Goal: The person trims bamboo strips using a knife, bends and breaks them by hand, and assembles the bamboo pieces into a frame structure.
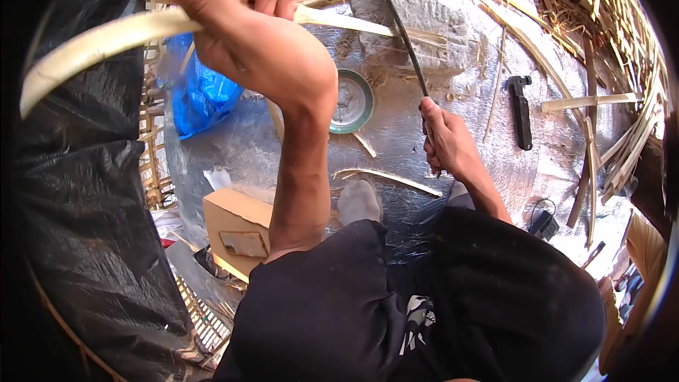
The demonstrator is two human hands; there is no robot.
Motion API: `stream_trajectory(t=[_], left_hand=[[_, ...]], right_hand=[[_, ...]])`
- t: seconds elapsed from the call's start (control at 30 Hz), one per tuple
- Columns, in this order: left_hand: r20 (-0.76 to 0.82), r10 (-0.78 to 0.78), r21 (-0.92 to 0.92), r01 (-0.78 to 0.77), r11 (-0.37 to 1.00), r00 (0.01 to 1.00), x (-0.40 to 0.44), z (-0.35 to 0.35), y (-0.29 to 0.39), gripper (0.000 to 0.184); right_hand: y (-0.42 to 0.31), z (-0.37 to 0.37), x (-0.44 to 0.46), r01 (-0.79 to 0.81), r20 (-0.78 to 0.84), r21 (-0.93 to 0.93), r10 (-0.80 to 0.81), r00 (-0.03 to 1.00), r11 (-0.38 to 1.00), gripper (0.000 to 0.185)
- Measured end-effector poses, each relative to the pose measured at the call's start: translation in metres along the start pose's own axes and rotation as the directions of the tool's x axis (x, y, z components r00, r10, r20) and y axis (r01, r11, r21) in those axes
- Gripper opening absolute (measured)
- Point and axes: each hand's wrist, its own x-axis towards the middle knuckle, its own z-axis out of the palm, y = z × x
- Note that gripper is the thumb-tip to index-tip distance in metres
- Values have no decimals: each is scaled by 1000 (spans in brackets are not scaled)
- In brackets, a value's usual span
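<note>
My left hand (247, 39), raised at the upper left, is closed around a pale bamboo strip (99, 49). One end of the strip curves off to the left; its other, split end lies over a grey stone block (445, 10). My right hand (450, 143) grips the handle of a long, dark-bladed knife (397, 20), which points up and away from me. The blade crosses in front of the stone, close to the strip's split end; whether they touch I cannot tell. Below the stone, partly behind my left wrist, sits a round green-rimmed container (366, 95).
Bamboo strips (629, 64) pile up along the right and top. A black tool (522, 113) lies on the silvery floor sheet (417, 148). At left are a blue plastic bag (198, 102), a cardboard box (230, 205) and black sheeting (78, 205).
</note>
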Motion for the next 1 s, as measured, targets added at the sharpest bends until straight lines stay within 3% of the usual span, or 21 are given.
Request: stream_trajectory(t=[0.07, 0.1, 0.2, 0.23, 0.33, 0.37, 0.4, 0.47, 0.6, 0.63, 0.7, 0.73, 0.8, 0.83, 0.97, 1.0], left_hand=[[312, 167, -318, -63, 946, 935, 7, 5, -7, 45], [429, 156, -455, 64, 888, 890, 15, 0, -12, 45], [521, 90, -402, 151, 903, 849, 18, -8, -19, 49], [579, 142, -296, 45, 954, 803, 27, -15, -20, 47], [507, 115, -174, -29, 984, 854, 41, -32, -20, 43], [343, 132, -322, -16, 947, 930, 33, -26, -29, 32], [341, 133, -321, -17, 947, 931, 29, -23, -27, 32], [110, -75, -247, 100, 964, 991, 23, -22, -21, 34], [-76, -141, -240, 119, 963, 987, 22, -19, -13, 26], [-75, -143, -241, 121, 963, 987, 18, -17, -12, 26], [-191, 9, -81, -25, 996, 981, 5, -5, -2, 26], [-189, 3, -80, -19, 997, 982, 0, 1, 0, 26], [-99, 252, 52, -248, 967, 963, -8, 11, 3, 29], [-59, 280, 54, -277, 959, 958, -6, 12, 2, 34], [82, 182, -134, -170, 976, 980, 3, 9, 3, 39], [189, 127, -192, -91, 977, 974, 9, 6, 4, 41]], right_hand=[[-1, -1, -1, -2, -4, 3, 2, 1000, 1000, 58], [-1, -1, -1, -13, -2, 9, 13, 1000, 1000, 58], [-1, -1, 0, -24, 2, 23, 24, 1000, 999, 58], [-1, -1, 0, -27, 2, 24, 27, 1000, 999, 58], [2, -2, 3, -21, -7, 32, 22, 1000, 999, 58], [3, -2, 6, -23, -3, 30, 24, 1000, 999, 58], [3, -3, 9, -8, 0, 38, 8, 1000, 999, 59], [3, -3, 9, 4, 6, 45, -5, 1000, 999, 61], [-2, -2, 7, -5, 13, 57, 4, 1000, 998, 58], [-1, -2, 7, -5, 9, 44, 4, 1000, 999, 58], [-2, -4, 7, -11, -4, 34, 12, 1000, 999, 57], [-2, -4, 6, -17, -11, 23, 17, 1000, 1000, 57], [-3, -3, 6, -33, -7, 51, 33, 999, 998, 57], [-3, -4, 5, -44, 1, 78, 44, 999, 996, 57], [-2, -3, 6, -18, -18, 54, 19, 1000, 998, 57], [-3, -3, 6, -28, -13, 59, 29, 999, 998, 57]])
